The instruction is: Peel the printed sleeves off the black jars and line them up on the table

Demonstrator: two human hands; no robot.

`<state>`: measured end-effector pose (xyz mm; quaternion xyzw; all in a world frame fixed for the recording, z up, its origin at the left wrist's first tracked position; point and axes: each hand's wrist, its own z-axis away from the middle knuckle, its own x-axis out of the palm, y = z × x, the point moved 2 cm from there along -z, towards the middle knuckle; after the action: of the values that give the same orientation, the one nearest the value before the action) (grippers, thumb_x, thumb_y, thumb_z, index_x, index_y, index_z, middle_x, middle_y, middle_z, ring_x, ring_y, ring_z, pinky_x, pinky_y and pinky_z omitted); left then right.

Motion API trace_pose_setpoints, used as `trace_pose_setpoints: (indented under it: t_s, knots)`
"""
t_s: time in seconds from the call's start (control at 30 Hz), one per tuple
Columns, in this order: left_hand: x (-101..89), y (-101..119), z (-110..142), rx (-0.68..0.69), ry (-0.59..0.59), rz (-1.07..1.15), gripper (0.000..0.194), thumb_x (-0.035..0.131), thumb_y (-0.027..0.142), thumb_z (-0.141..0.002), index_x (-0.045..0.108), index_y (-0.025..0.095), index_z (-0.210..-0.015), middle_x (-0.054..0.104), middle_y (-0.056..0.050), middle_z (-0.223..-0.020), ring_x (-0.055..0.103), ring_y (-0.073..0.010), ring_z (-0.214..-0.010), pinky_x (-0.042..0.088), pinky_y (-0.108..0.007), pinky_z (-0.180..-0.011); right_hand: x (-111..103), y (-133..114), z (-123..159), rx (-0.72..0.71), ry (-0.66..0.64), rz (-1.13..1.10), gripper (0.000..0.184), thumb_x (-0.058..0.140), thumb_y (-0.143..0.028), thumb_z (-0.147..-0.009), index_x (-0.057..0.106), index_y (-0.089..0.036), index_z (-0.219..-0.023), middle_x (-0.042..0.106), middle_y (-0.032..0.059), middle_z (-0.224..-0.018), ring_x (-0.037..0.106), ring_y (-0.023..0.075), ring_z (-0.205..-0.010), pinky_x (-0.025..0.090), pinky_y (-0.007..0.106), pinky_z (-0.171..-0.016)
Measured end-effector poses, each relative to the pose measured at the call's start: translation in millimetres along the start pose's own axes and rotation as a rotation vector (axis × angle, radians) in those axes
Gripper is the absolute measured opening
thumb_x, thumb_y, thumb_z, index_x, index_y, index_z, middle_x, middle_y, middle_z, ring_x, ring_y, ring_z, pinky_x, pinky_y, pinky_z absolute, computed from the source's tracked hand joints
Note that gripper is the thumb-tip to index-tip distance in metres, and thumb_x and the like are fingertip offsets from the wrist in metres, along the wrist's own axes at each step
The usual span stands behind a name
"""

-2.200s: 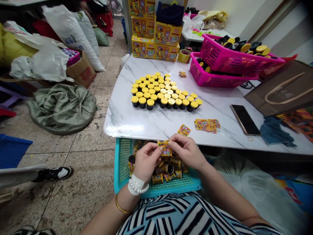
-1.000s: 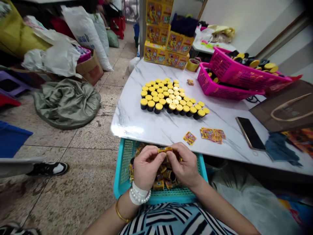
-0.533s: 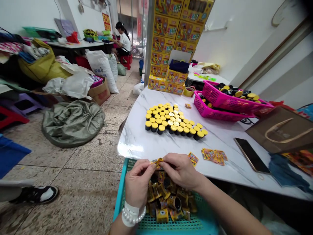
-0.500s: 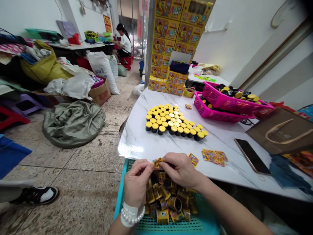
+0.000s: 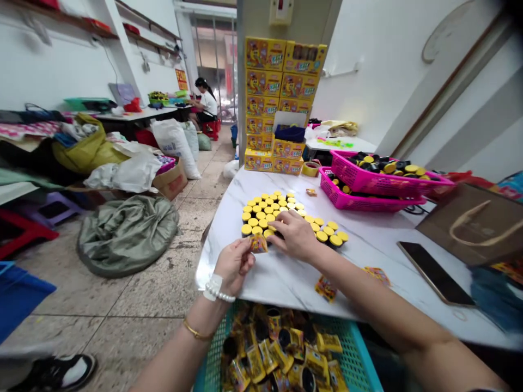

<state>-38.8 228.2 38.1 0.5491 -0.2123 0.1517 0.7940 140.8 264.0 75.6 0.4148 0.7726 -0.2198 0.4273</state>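
A small printed plastic sleeve [image 5: 259, 243], yellow and orange, is pinched between the thumb and fingers of my left hand [image 5: 234, 265], over the table's near edge. My right hand [image 5: 295, 235] reaches over a cluster of small black tubs with yellow lids [image 5: 253, 222]. Its thumb and forefinger are apart beside one of the front tubs; whether they touch it I cannot tell. Below the table edge stands a teal basket [image 5: 359, 348] heaped with wrapped tubs [image 5: 267, 356]. Loose sleeves [image 5: 326, 288] lie near my right forearm, which partly hides another pile [image 5: 376, 275].
Two stacked pink baskets [image 5: 368, 204] of tubs stand at the right of the white table [image 5: 220, 218]. A phone [image 5: 435, 272] and a brown paper bag [image 5: 466, 223] lie nearer. Yellow boxes [image 5: 261, 106] rise at the back. Another person [image 5: 207, 103] sits far off.
My hands have parted and moved forward from above the basket to the table. The left keeps the sleeve; the right has let go of it and gone to the tubs. The view has tilted up.
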Motion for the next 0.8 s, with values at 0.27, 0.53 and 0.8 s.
trace_pose_setpoints:
  t_s: [0.27, 0.53, 0.8]
  knots:
    - [1.8, -18.1, -2.9, -0.034, -0.016, 0.072, 0.047, 0.088, 0.043, -0.061, 0.052, 0.017, -0.079, 0.058, 0.006, -0.049, 0.032, -0.0013, -0.030, 0.015, -0.012, -0.028, 13.7, -6.5, 14.5, -0.072, -0.061, -0.091, 0.011, 0.061, -0.020, -0.085, 0.066, -0.017, -0.094, 0.067, 0.0105, -0.104, 0.053, 0.0249, -0.092, 0.046, 0.038, -0.083]
    - [5.9, -16.8, 6.2, -0.044, 0.021, 0.025, 0.046, 0.087, 0.044, -0.062, 0.063, 0.011, -0.084, 0.062, 0.000, -0.048, 0.034, -0.0018, -0.029, 0.016, -0.012, -0.028, 19.2, -1.7, 23.8, -0.003, 0.019, -0.126, 0.034, 0.060, -0.027, -0.088, 0.059, -0.012, -0.118, 0.062, 0.0169, -0.114, 0.052, 0.0302, -0.101, 0.045, 0.043, -0.087]
    - [8.2, -16.7, 12.9, -0.124, 0.099, 0.183, 0.038, 0.091, 0.021, -0.056, 0.068, 0.005, -0.081, 0.065, -0.002, -0.067, 0.040, 0.0007, -0.042, 0.020, -0.007, -0.030, 16.1, -2.8, 25.6, -0.053, -0.006, -0.128, 0.013, 0.061, -0.023, -0.079, 0.060, -0.015, -0.090, 0.063, 0.0147, -0.101, 0.052, 0.0292, -0.093, 0.045, 0.043, -0.080]
